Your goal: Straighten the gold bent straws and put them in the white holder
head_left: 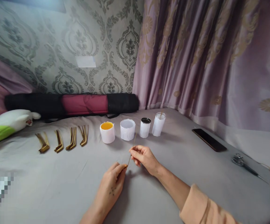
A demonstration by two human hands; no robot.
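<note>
One thin strip (pixel 129 159), held between both hands: left hand (pixel 113 181) pinches its lower end, right hand (pixel 146 159) pinches farther up. Four white containers (pixel 108 137) stand 11 to 1 o'clock; four golden bundles (pixel 72 139), 10 o'clock.

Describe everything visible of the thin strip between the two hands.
The thin strip is slender, nearly straight and brownish gold; it resembles dried straw, but its material is unclear. It slants, the far end leaning right in the view. The left hand pinches its near end, where it looks brighter gold; the right hand pinches it farther along, leaving the far tip free. It appears raised above the gray sheet.
</note>
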